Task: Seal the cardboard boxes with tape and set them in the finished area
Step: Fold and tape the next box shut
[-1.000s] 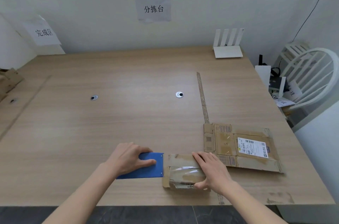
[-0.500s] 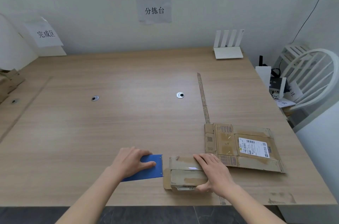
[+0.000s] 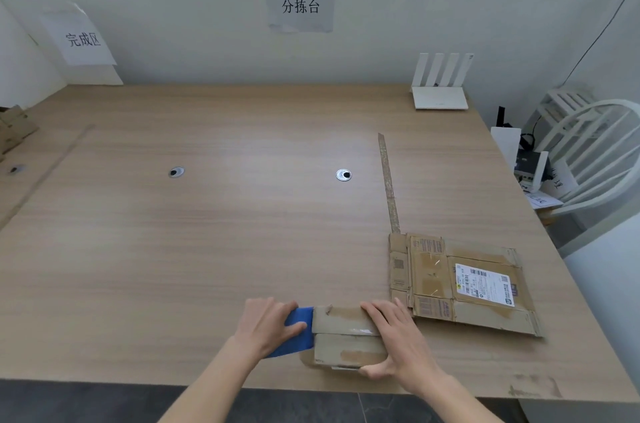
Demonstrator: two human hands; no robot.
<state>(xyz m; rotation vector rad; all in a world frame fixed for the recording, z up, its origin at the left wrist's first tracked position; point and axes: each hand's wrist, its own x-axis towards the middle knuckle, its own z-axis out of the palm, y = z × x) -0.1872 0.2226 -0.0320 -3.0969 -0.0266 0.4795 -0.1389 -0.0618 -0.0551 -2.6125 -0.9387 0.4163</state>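
Both grips are working low in the frame: the right hand [image 3: 398,339] is clasping the small cardboard box [image 3: 346,336], fingers across its top and thumb curled under the near edge, while the left hand [image 3: 268,324] is lying with nearly straight fingers on the blue scraper [image 3: 298,332], which is touching the box's left side. A flattened cardboard box [image 3: 460,284] is lying just right of them on the counter [image 3: 207,249], a tape strip [image 3: 388,180] running away above it. Compared with a moment ago, the scraper is sitting further under the left hand.
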